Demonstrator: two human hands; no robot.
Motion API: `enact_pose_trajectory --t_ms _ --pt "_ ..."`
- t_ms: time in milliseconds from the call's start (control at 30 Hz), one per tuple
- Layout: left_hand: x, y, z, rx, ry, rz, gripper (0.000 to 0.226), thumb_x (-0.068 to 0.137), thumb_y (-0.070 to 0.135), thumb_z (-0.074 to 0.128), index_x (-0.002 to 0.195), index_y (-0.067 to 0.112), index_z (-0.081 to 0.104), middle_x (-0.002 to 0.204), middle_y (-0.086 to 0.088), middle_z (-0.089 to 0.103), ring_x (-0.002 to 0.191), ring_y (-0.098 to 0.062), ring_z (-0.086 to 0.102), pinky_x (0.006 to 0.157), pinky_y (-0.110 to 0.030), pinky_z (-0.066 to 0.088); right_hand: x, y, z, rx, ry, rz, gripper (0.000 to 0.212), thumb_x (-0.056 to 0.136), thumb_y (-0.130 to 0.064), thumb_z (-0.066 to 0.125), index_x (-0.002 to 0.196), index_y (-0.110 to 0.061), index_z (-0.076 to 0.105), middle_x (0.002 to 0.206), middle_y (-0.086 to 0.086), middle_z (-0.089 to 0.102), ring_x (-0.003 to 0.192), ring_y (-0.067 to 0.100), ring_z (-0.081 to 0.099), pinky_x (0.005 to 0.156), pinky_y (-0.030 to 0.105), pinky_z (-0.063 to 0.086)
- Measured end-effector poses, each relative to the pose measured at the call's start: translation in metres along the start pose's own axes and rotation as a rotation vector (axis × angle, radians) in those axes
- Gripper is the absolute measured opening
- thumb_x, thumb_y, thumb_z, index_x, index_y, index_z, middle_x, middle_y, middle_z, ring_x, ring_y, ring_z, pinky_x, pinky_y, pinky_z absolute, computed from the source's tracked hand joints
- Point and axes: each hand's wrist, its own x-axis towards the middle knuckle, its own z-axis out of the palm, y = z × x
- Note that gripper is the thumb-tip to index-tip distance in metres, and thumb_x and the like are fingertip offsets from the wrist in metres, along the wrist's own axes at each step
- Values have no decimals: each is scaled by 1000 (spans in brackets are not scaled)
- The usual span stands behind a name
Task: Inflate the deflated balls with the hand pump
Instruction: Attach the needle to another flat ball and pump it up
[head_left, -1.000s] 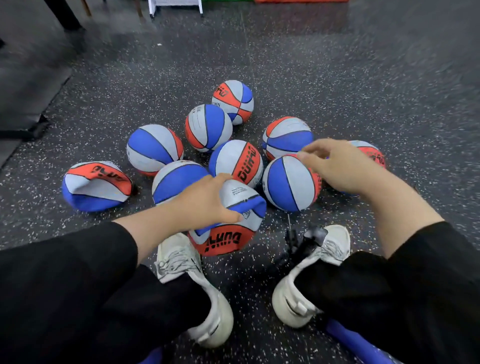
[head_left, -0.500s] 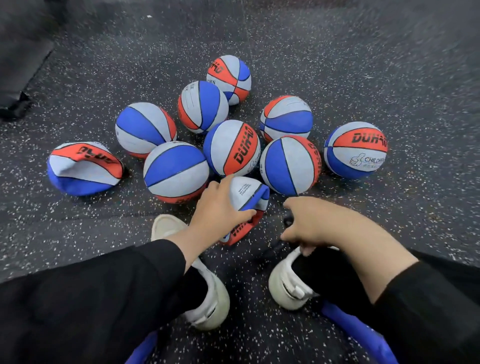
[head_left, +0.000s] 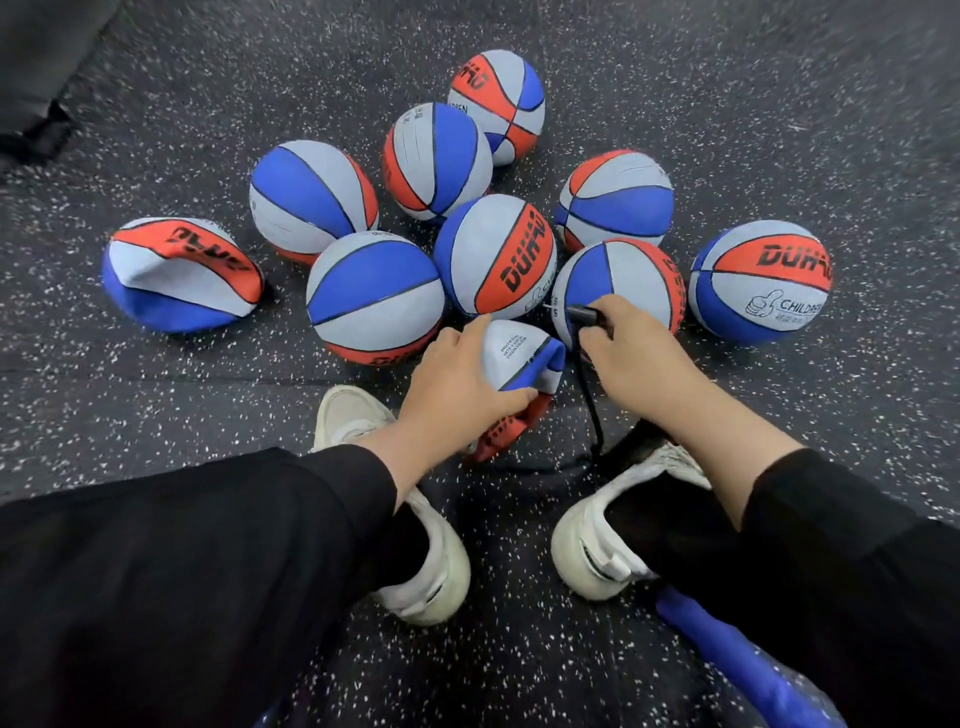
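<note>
While the left hand (head_left: 451, 384) grips the collapsed ball (head_left: 519, 364) on the speckled floor (head_left: 156, 405), fingers curled over its pale top and thumb pressed along its near side, the right hand (head_left: 631, 345) pinches the black pump nozzle (head_left: 584, 313) between closed fingers. That nozzle lies roughly level, its long axis running left to right, with the thin needle tip pointing left, above the collapsed ball's grey panel. A black hose (head_left: 592, 400) drops from the nozzle toward the near side, between two white shoes (head_left: 431, 561). Folded on itself, the collapsed ball has its red part tucked underneath. Round balls crowd just beyond both hands, and a second flat ball (head_left: 179, 275) sits well apart at far left
</note>
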Motion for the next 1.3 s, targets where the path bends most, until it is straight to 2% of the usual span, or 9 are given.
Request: enact_pose_trajectory --t_ms 100,167,233,333,467,633,800,1167,1300 --pt "0 -3 0 -1 9 2 100 66 66 78 149 30 36 122 -5 53 118 -25 50 100 -46 47 6 -1 7 249 -44 14 25 97 -11 38 116 -23 49 87 0 71 78 20 66 77 38 52" --pt "0 -4 2 -3 5 -15 101 66 68 77 150 30 35 125 -5 52 119 -24 50 101 -46 47 8 3 13 303 -68 12 28 96 -12 36 117 -28 46 79 -1 66 71 23 67 85 49 56" --pt "0 -4 1 -6 2 -31 104 64 73 71 151 30 34 126 -5 53 120 -24 50 101 -47 47 8 9 18 257 -88 -38 15 101 -25 39 114 -29 47 75 -7 58 62 20 61 80 51 56" --pt "0 -3 2 -5 2 -43 107 59 80 62 150 32 33 125 -4 53 120 -24 51 100 -49 48 8 12 22 244 -89 -72 19 103 -47 38 100 -33 49 70 -8 55 62 17 51 68 43 51" --pt "0 -3 3 -1 0 -39 104 61 79 63 149 33 34 123 -3 52 119 -24 50 99 -49 48 6 11 25 181 -120 -84 22 106 -41 38 102 -23 50 70 -3 61 56 12 51 60 31 43" --pt "-1 -3 3 6 11 -20 101 68 69 76 151 30 34 124 -6 51 120 -26 50 102 -47 46 3 9 26 117 -140 -93 25 107 -40 35 101 -20 49 68 -4 63 50 3 49 58 29 39" --pt "-2 -4 2 -9 23 -7 99 69 67 77 151 29 35 123 -6 51 118 -26 51 102 -47 46 5 7 28 104 -140 -68 24 107 -39 35 99 -21 49 69 -2 63 47 1 47 57 29 37" --pt "-1 -4 3 2 18 -8 100 69 67 77 151 30 33 125 -6 50 120 -25 50 102 -48 46 3 5 28 93 -152 -77 25 108 -40 34 96 -23 48 67 -3 63 50 4 47 58 30 38" --pt "0 -6 5 2 24 -5 101 68 69 75 151 30 33 124 -5 51 118 -24 51 101 -48 48 3 2 29 48 -143 -76 24 107 -40 34 103 -21 48 72 -2 63 61 12 53 61 32 38"
